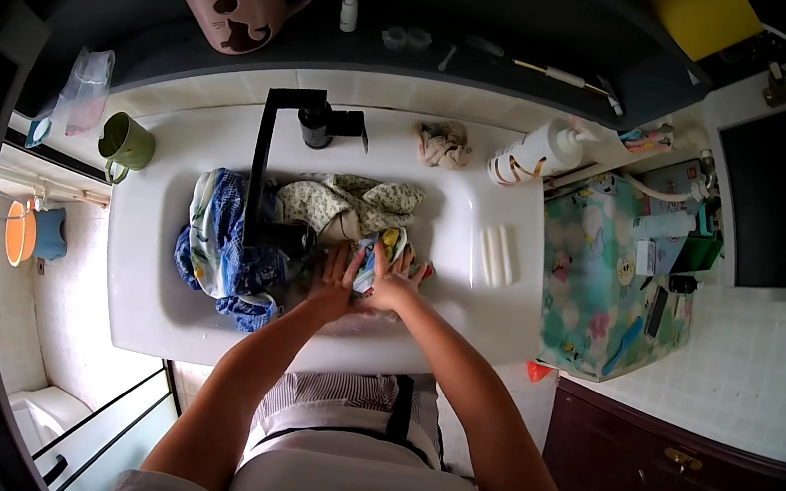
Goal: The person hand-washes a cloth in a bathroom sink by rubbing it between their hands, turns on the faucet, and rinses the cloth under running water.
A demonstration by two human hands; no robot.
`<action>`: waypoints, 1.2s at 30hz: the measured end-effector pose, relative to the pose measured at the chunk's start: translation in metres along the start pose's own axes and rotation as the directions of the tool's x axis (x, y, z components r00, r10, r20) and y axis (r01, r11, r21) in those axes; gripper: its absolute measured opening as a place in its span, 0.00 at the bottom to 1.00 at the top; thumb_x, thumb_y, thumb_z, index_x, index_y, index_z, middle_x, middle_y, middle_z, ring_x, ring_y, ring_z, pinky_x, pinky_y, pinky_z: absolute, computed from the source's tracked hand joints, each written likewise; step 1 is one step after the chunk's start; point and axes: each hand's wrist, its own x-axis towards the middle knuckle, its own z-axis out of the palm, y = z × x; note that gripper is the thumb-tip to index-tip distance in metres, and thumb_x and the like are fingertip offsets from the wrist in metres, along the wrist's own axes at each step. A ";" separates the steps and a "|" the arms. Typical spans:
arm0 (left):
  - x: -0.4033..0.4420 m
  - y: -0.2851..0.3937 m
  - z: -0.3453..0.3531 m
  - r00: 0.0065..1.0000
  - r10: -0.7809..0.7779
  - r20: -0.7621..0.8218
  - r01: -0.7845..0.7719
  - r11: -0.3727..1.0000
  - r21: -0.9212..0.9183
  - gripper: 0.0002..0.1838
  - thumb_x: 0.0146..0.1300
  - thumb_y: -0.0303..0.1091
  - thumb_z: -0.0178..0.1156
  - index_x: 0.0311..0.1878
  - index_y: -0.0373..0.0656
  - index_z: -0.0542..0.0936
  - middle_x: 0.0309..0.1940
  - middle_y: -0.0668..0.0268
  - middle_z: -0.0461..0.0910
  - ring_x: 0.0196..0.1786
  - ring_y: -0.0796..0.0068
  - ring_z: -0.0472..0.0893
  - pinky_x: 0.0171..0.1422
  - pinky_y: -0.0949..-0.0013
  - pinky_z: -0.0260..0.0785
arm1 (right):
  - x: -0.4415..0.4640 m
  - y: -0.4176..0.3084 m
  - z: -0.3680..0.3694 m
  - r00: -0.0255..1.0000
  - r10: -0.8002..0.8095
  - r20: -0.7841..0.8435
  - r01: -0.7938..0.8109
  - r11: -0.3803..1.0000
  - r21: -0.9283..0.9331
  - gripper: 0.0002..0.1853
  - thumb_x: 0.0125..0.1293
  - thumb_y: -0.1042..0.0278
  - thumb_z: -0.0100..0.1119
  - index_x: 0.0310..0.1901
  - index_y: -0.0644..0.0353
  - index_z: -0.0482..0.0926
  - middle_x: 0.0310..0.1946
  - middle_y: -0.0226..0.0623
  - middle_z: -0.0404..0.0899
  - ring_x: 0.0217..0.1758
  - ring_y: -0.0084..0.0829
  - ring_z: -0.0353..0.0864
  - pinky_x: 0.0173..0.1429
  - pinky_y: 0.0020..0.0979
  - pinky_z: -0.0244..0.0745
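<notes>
In the white sink [307,359], both my hands press on a wet multicoloured cloth [390,241] with yellow, blue and red patches. My left hand [334,283] lies against the cloth's left side, fingers stretched out. Close beside it, my right hand [391,286] rests on the same cloth with its fingers spread. Behind my hands is a beige floral cloth [359,201]. Bunched at the left of the basin is a blue and white patterned garment [231,253]. A black faucet [263,167] reaches over the clothes, its end near my left hand, partly hiding the fabric.
On the sink's rim are a green cup [127,146], a crumpled cloth [443,144] and a white pump bottle [537,153]. A ridged soap-rest area [497,255] is at the right. A dark shelf [379,58] bears a pink mug [242,8]. A patterned mat [586,303] holds several small items.
</notes>
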 end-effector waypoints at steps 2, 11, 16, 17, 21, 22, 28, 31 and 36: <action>0.001 -0.006 0.005 1.000 -0.007 0.017 0.007 1.000 -0.011 0.66 0.34 0.69 0.62 0.70 0.53 0.33 0.69 0.51 0.32 0.71 0.47 0.35 0.68 0.44 0.39 | 0.005 -0.005 -0.006 0.996 0.047 0.071 -0.042 0.997 -0.064 0.65 0.38 0.37 0.66 0.68 0.45 0.26 0.67 0.60 0.30 0.72 0.53 0.27 0.62 0.69 0.24; 0.004 -0.016 0.008 0.994 0.074 -0.075 -0.082 0.990 -0.117 0.61 0.38 0.60 0.67 0.70 0.58 0.38 0.69 0.52 0.32 0.70 0.45 0.37 0.70 0.49 0.38 | 0.006 0.004 0.035 0.900 -0.098 -0.425 0.091 0.995 -0.038 0.54 0.50 0.46 0.62 0.68 0.52 0.34 0.65 0.64 0.44 0.70 0.58 0.40 0.64 0.65 0.33; -0.024 -0.030 -0.017 0.999 0.040 -0.033 -0.045 0.985 -0.165 0.52 0.45 0.52 0.65 0.70 0.59 0.45 0.69 0.52 0.36 0.71 0.49 0.42 0.71 0.57 0.42 | -0.001 0.007 0.052 0.761 -0.143 -0.633 0.155 0.987 -0.037 0.53 0.51 0.56 0.63 0.66 0.67 0.34 0.63 0.64 0.49 0.69 0.56 0.45 0.70 0.47 0.43; -0.026 -0.032 -0.017 0.999 0.018 -0.026 -0.023 0.975 -0.220 0.50 0.46 0.50 0.65 0.70 0.58 0.46 0.69 0.52 0.37 0.71 0.51 0.43 0.71 0.59 0.43 | -0.002 0.009 0.053 0.746 -0.172 -0.644 0.183 0.982 -0.050 0.52 0.52 0.57 0.63 0.66 0.68 0.35 0.63 0.64 0.48 0.69 0.55 0.46 0.70 0.46 0.44; -0.037 -0.020 -0.027 0.995 -0.099 -0.010 0.096 0.984 -0.147 0.47 0.48 0.47 0.65 0.69 0.56 0.48 0.66 0.52 0.51 0.67 0.51 0.55 0.68 0.59 0.50 | -0.011 0.022 0.072 0.656 -0.258 -0.710 0.295 0.953 -0.073 0.47 0.54 0.62 0.59 0.65 0.73 0.38 0.63 0.64 0.48 0.69 0.53 0.47 0.70 0.42 0.45; -0.040 -0.018 -0.032 0.992 -0.123 -0.037 0.116 0.982 -0.147 0.44 0.48 0.47 0.65 0.66 0.55 0.51 0.62 0.52 0.56 0.63 0.51 0.59 0.64 0.59 0.55 | -0.014 0.024 0.075 0.624 -0.275 -0.731 0.329 0.941 -0.073 0.45 0.54 0.64 0.58 0.64 0.74 0.39 0.63 0.64 0.49 0.69 0.52 0.48 0.70 0.42 0.45; -0.038 -0.036 -0.014 0.956 -0.289 -0.051 0.253 0.900 -0.355 0.10 0.48 0.32 0.59 0.32 0.42 0.69 0.26 0.51 0.76 0.36 0.49 0.76 0.40 0.54 0.67 | -0.069 0.013 0.056 0.886 -0.199 -0.418 0.313 0.923 0.224 0.37 0.56 0.64 0.51 0.65 0.66 0.47 0.65 0.52 0.50 0.68 0.48 0.52 0.65 0.40 0.57; -0.042 -0.041 -0.017 0.968 -0.250 0.011 0.229 0.868 -0.441 0.08 0.46 0.29 0.58 0.27 0.41 0.68 0.24 0.50 0.75 0.28 0.53 0.77 0.31 0.56 0.68 | -0.081 0.000 0.053 0.840 -0.230 -0.491 0.380 0.896 0.231 0.34 0.56 0.62 0.51 0.64 0.62 0.52 0.65 0.50 0.51 0.68 0.47 0.53 0.63 0.40 0.60; -0.057 0.005 -0.092 0.982 -0.147 0.117 0.147 0.212 -0.966 0.14 0.51 0.20 0.55 0.28 0.45 0.59 0.13 0.69 0.61 0.13 0.77 0.66 0.15 0.72 0.57 | -0.099 -0.018 0.044 0.730 -0.363 -0.579 0.497 0.864 0.085 0.40 0.50 0.53 0.63 0.61 0.62 0.57 0.63 0.59 0.50 0.67 0.57 0.49 0.65 0.50 0.53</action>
